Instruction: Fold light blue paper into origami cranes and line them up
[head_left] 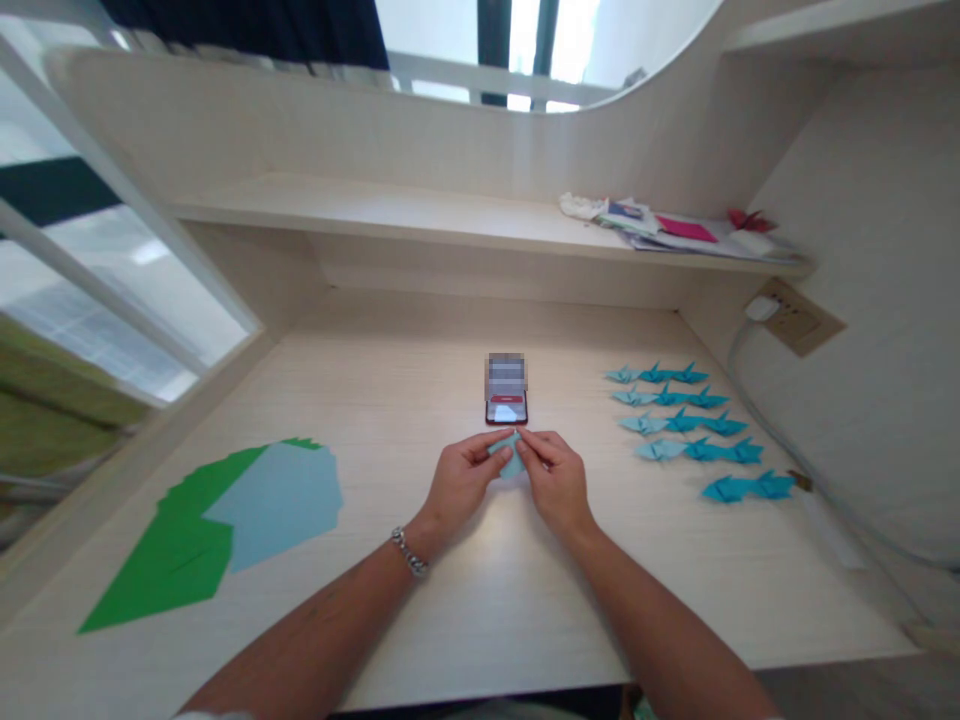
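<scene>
Pale wood-grain boards enclose the desk [390, 345] on its far side and at the right. At its middle, two bare hands meet: thumbs and fingertips of the left hand [465, 475] and the right hand [555, 475] pinch one small folded piece of pale blue paper [513, 464] between them. Part of that piece is covered by the thumbs, so its exact folds cannot be made out; the undersides of the fingers are hidden too. One chain bracelet [409, 552] circles the left wrist, and both forearms are cut off by the bottom edge.

Just beyond the fingertips lies one phone [506, 392], the upper part of its screen blurred into blocks. Right of the fingers, fourteen folded paper birds [688, 421] stand in five rows: four rows of three and, nearest the person, one of two. Four are pale blue, ten a stronger blue. Beside that last pair sits one small brown object [800, 481], hard to identify. Left of the fingers, well apart, green sheets [180, 550] and light blue sheets [285, 500] overlap in a fan, too closely layered to count.

Farther right of the fingers, one white plug [763, 308] sits in a wall socket [806, 325]. High beyond them, one shelf [412, 208] carries a jumble of papers [686, 230], partly overlapping, below a mirror [442, 40] cut off at the top.
</scene>
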